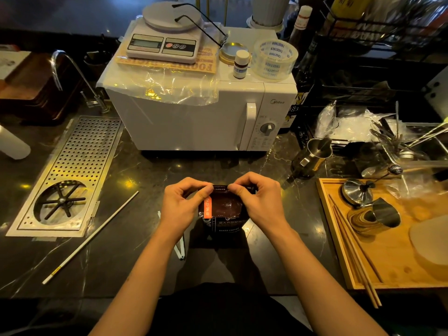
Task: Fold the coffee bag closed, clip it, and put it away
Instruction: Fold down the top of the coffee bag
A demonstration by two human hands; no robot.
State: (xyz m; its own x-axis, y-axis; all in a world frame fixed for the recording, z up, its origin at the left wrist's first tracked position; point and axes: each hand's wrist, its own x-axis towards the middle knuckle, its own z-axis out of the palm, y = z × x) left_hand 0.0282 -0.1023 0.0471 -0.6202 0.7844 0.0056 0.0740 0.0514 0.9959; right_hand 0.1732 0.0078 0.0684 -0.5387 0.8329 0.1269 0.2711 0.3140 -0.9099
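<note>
Dark marble counter (145, 175) fills the head view, lit with warm yellow glints. At its back stands a white microwave (194, 117) marked "Midea" beside the door handle. On top of it sit a kitchen scale (164, 42), a pair of glasses (203, 25), a small white-capped bottle (241, 64) and a roll of clear tape (275, 60) printed "TOGETHER" over and over. Under the scale lies a yellow printed sheet (167, 65) whose large letters read upside down and cannot be made out fully. To the left a perforated steel drain tray (72, 170) is set into the counter, and a long white stick (89, 238) lies beside it. On the right a wooden tray (378, 251) holds steel cups, and chopsticks (354, 251) lie across its edge.

Near the counter's front edge, in the middle, the dark coffee bag (224, 214) stands upright. "BAKED COFFEE" reads on its front, under a line of Chinese characters, and an orange label runs down its left side. The left hand (184, 204) and right hand (260, 200) pinch the bag's top edge from either side, thumbs toward the camera and fingers curled over the back, with the thumb tips nearly meeting at the centre of the top.
</note>
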